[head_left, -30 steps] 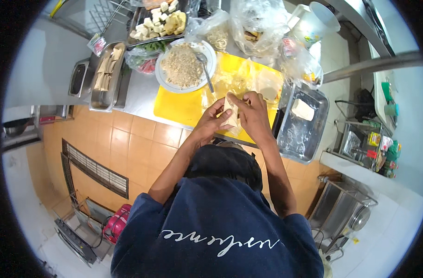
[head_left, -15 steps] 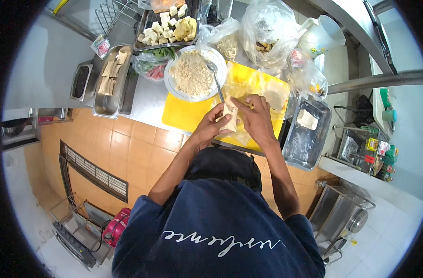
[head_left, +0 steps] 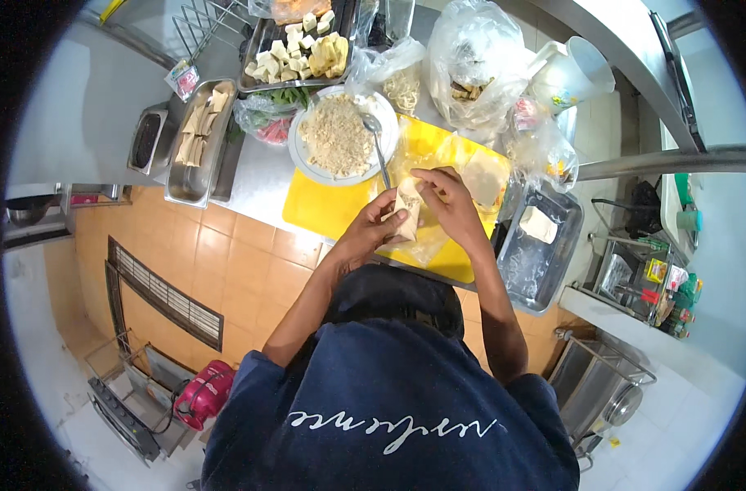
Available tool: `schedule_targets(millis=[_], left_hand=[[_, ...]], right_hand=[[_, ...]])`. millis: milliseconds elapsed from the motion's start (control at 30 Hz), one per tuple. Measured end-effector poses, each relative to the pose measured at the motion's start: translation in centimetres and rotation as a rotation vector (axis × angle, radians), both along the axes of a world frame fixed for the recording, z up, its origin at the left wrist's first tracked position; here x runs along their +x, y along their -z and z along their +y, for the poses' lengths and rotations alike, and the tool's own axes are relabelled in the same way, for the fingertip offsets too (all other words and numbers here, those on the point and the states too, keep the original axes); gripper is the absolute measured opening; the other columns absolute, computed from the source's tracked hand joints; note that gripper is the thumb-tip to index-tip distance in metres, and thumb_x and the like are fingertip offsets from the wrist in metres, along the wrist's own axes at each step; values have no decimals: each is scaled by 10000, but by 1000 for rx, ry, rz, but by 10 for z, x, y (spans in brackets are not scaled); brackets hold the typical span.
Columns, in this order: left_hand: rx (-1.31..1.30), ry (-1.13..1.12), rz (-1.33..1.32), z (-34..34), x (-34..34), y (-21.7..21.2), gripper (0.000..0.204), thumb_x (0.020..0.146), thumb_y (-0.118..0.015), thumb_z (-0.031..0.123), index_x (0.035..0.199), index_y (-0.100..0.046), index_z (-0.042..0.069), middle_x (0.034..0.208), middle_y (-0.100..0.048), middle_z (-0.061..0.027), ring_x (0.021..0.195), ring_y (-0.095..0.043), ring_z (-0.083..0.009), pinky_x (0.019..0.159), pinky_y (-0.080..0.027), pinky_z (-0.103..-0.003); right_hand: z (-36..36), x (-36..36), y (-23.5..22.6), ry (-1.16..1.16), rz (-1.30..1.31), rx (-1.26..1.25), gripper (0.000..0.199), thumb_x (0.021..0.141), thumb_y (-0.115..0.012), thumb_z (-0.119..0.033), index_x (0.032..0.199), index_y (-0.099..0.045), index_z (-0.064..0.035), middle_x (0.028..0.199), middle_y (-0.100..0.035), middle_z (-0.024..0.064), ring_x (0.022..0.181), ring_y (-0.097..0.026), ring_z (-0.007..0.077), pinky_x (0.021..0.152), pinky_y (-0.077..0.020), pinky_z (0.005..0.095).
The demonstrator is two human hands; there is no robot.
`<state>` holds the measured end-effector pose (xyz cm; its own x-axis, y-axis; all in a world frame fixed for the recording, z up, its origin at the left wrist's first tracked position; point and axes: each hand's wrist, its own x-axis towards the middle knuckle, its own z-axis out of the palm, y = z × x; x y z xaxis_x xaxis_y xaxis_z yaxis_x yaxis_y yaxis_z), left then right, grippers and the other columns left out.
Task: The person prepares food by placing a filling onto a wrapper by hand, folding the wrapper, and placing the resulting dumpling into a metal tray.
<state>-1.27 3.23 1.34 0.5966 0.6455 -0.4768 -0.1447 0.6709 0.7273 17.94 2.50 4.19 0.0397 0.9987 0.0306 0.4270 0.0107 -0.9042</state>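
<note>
Here, over the board (head_left: 324,204), with the plate (head_left: 299,154) on its far-left corner: holding right hand (head_left: 452,204) bent-fingered, grip unclear, at the far end, and clasping with left hand (head_left: 368,231), thumb and fingers closed, a wrap (head_left: 408,206) pointing lengthwise toward the board's far edge, between both, nearer the left.

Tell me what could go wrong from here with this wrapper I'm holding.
The pale wrapper in your left hand looks open at its upper end, where your right hand is working, so anything inside might spill. Pulling hard there could also tear it, since it looks thin. And the spoon on the plate has its handle sticking out close to your left hand, so you might knock it.
</note>
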Motion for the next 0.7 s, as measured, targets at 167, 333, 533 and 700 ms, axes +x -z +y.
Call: schedule_targets(millis=[167,333,533,700], left_hand=[[0,-50,8,-9,15,-7,437,997,-588,243,1405,-458,157,1210,-600,1,1096,-614,-144,922,-519,-342],[-33,-132,81,-20,18,3,378,1002,-580,246,1357,-485,158,1135,-604,14,1063,-612,-136,916,-516,-346],[1,-172,30,-25,27,2,361,976,-630,277,1300,-515,168,981,-583,60,933,-588,-75,835,-481,-275],[-12,-155,64,-21,30,7,362,979,-624,281,1305,-508,174,975,-610,43,914,-597,-87,828,-481,-288]], right_hand=[[5,15,9,-76,207,-180,231,911,-696,-141,1094,-678,-1,1003,-643,47,915,-594,124,813,-471,269],[2,19,7,-101,416,-291,240,891,-714,-137,1070,-675,18,977,-672,66,843,-618,127,749,-502,271],[-4,26,16,-89,470,-358,216,908,-699,-118,1086,-674,1,990,-669,20,893,-593,82,813,-468,239],[-7,32,20,-71,506,-353,224,920,-684,-117,1107,-669,4,1007,-668,18,919,-591,88,843,-460,242]])
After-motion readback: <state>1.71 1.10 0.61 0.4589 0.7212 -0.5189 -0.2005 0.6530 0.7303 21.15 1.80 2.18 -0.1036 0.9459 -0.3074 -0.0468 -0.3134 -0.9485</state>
